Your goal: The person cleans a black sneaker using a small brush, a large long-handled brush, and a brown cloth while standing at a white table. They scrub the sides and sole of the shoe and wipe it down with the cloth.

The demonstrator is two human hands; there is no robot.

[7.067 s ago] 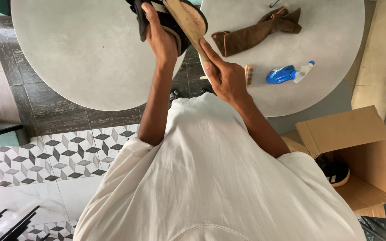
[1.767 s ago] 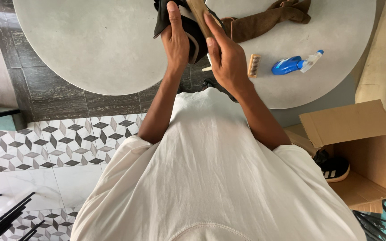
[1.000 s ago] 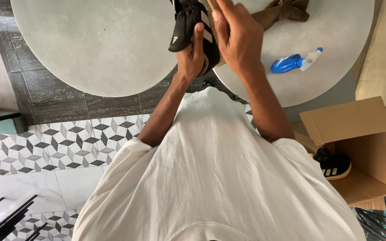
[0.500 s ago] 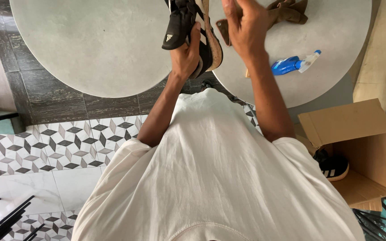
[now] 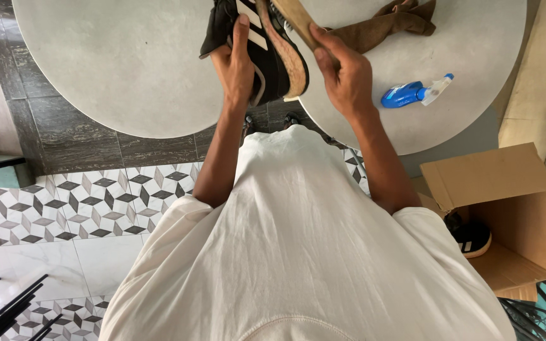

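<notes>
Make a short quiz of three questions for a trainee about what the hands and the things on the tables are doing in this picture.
1. True or false: the left hand grips the black sneaker by its upper.
2. What does the right hand touch? A) the blue spray bottle B) the sneaker's tan sole C) the brown cloth
3. Fill in: a second dark sneaker lies inside the ____ on the floor.

Key
1. True.
2. B; the bottle and the cloth lie untouched on the right-hand round grey table.
3. Cardboard box.
</notes>
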